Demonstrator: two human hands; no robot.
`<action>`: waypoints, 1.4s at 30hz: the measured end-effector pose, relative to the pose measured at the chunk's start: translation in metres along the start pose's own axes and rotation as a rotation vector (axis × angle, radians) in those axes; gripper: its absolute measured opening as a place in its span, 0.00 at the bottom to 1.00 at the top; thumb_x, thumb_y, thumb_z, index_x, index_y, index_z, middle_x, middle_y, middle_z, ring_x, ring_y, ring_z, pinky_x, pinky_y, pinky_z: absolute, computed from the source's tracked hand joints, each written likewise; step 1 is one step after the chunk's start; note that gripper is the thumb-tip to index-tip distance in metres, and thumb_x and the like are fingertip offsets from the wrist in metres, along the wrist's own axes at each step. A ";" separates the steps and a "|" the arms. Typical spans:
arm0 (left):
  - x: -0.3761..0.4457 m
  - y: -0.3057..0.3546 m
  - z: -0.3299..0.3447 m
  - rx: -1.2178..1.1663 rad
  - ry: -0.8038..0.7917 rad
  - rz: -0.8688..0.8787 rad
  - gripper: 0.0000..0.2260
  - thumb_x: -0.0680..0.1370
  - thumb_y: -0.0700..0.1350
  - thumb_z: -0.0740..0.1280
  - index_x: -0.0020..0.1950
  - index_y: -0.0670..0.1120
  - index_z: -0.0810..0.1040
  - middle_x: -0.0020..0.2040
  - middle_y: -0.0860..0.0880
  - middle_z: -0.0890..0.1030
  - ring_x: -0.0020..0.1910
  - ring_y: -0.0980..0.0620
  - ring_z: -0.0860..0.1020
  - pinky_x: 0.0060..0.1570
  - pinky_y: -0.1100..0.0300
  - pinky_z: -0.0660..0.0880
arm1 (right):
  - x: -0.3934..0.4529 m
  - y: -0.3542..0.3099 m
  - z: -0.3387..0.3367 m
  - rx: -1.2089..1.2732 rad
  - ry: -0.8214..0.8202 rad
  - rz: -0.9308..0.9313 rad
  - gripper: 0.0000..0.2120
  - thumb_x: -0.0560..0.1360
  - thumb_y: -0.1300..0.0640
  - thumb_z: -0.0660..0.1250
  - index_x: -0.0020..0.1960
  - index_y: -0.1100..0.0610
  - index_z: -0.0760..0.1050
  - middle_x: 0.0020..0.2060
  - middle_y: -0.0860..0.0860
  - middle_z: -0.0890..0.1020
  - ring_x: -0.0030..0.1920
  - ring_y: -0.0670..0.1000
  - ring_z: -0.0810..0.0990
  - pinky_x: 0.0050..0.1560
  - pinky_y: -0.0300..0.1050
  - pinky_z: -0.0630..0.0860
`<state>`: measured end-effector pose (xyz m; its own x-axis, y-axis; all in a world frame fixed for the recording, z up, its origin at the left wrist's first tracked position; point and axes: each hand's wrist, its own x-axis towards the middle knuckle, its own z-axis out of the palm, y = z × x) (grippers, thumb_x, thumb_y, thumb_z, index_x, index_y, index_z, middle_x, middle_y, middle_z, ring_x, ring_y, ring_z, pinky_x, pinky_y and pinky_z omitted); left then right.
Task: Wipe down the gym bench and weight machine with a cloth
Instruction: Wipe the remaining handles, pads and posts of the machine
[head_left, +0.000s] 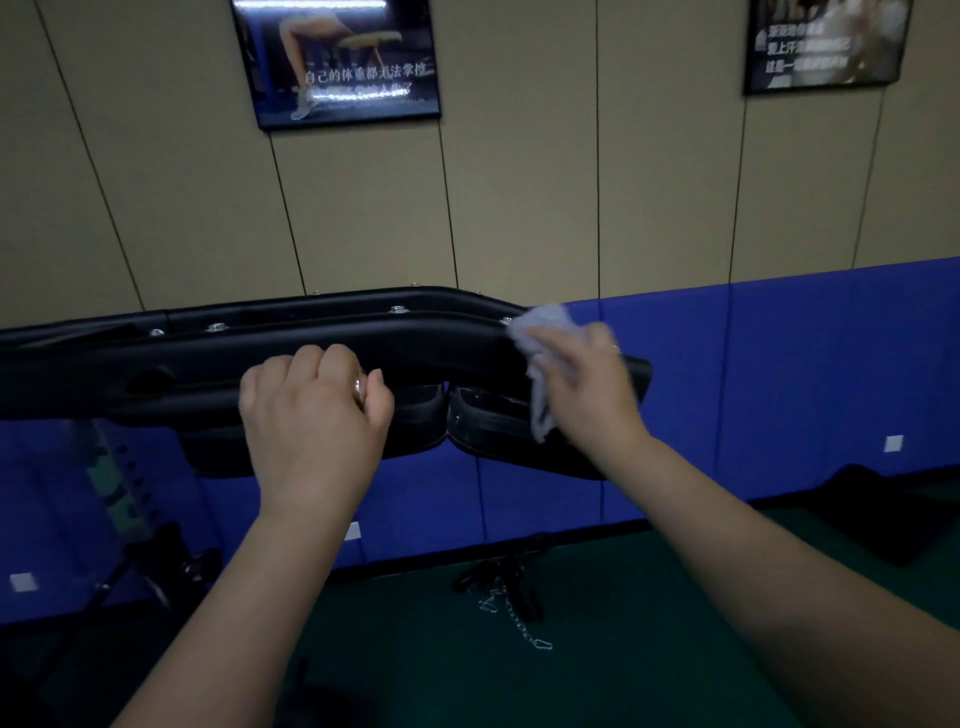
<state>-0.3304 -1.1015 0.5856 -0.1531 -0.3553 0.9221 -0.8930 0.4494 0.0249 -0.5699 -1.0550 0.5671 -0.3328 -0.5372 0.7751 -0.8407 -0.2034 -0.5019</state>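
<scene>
From the head camera, both arms are up at a black padded bar (291, 343) of the weight machine, which runs across the middle of the view against a beige panelled wall (519, 208). The left hand (311, 415) has its grip curled over the bar's front edge, knuckles up, fingers wrapped round it. Over to the right, the right hand (587, 384) has its grip closed on a grey cloth (545, 327), bunched and pressed against the bar where it bends downward; a loose tail of cloth hangs below the fingers. This hand is motion-blurred. Blue wall padding (779, 374) sits behind. Down on the green floor (649, 623), a chain with a clip (524, 626) lies beside dark straps. Two framed posters (337, 62) hang above.
</scene>
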 end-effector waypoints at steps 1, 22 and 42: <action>0.000 0.000 0.000 0.002 0.000 -0.001 0.12 0.77 0.50 0.61 0.37 0.44 0.72 0.34 0.46 0.73 0.37 0.43 0.71 0.46 0.48 0.65 | -0.004 -0.014 0.012 -0.011 -0.092 -0.095 0.15 0.79 0.58 0.63 0.62 0.45 0.77 0.53 0.53 0.69 0.51 0.50 0.72 0.54 0.39 0.70; -0.001 0.003 -0.003 0.002 -0.023 -0.014 0.12 0.77 0.50 0.60 0.37 0.43 0.72 0.36 0.44 0.75 0.39 0.41 0.72 0.48 0.46 0.65 | -0.026 0.038 -0.001 -0.169 -0.252 -0.018 0.13 0.80 0.48 0.57 0.53 0.36 0.79 0.48 0.53 0.72 0.43 0.59 0.79 0.35 0.44 0.80; -0.001 0.008 -0.008 0.000 -0.064 -0.069 0.13 0.76 0.50 0.59 0.38 0.42 0.73 0.37 0.42 0.76 0.41 0.39 0.72 0.50 0.45 0.66 | -0.058 0.070 -0.049 0.085 0.026 0.419 0.12 0.79 0.65 0.59 0.50 0.56 0.80 0.33 0.56 0.75 0.23 0.53 0.76 0.20 0.37 0.70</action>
<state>-0.3338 -1.0914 0.5879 -0.1180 -0.4373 0.8915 -0.9025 0.4217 0.0874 -0.6307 -0.9980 0.5056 -0.6498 -0.5671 0.5060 -0.5924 -0.0392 -0.8047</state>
